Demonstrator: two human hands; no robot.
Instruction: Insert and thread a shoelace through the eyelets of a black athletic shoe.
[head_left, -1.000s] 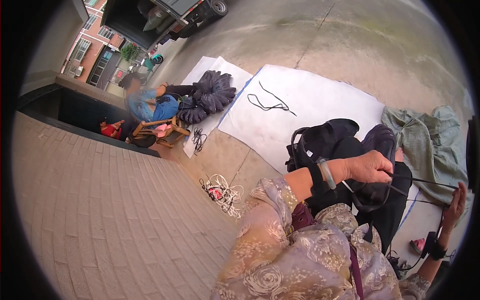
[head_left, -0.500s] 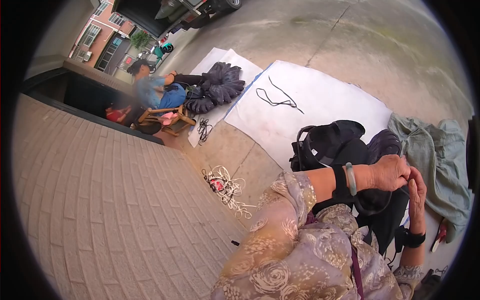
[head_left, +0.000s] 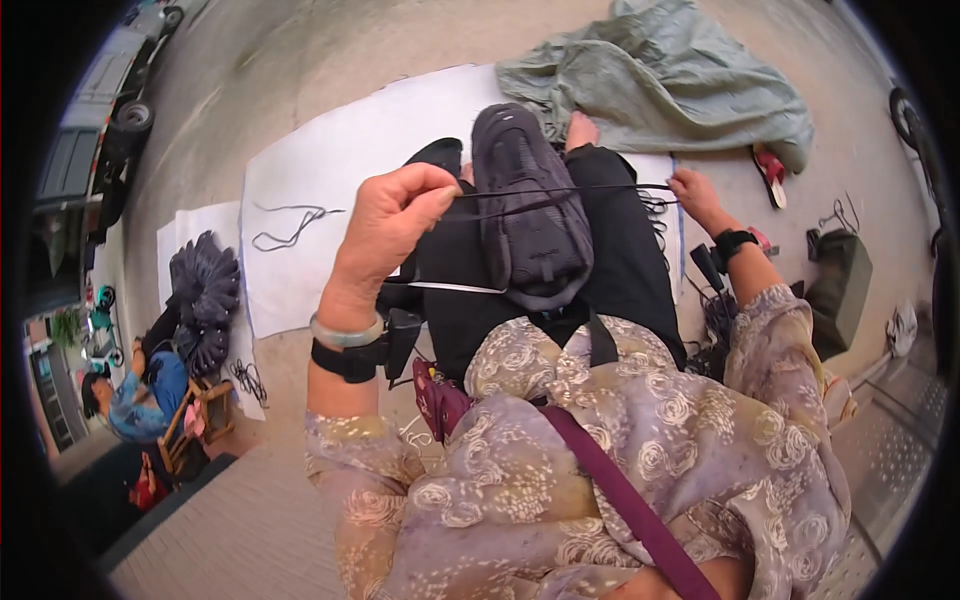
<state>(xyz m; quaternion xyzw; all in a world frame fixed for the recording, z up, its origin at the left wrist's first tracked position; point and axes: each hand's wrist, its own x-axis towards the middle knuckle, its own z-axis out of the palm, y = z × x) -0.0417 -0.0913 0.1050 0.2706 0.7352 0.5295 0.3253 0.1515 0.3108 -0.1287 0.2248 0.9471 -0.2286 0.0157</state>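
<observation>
A thin black cord [head_left: 615,187] is stretched across in front of me, a second strand sagging just under it on the left part. My left hand [head_left: 385,225] pinches one end between thumb and fingers. Out to the right, my right hand [head_left: 697,197] grips the other end with closed fingers. Beneath the cord, a dark grey bag [head_left: 545,240] of backpack kind lies lengthwise over my lap, between my black-trousered legs. Neither hand touches the bag. A black strap runs from its near end toward my waist.
White sheeting [head_left: 310,190] covers the ground ahead, with a loose black cord [head_left: 290,232] on it. Grey-green cloth [head_left: 660,80] lies at the far side, a red slipper [head_left: 770,172] beside it. Farther left, a person [head_left: 140,395] sits by a heap of dark bags [head_left: 205,290].
My hands were close together at the right; now they are wide apart with the cord drawn out between them. The view has swung right and down toward my lap.
</observation>
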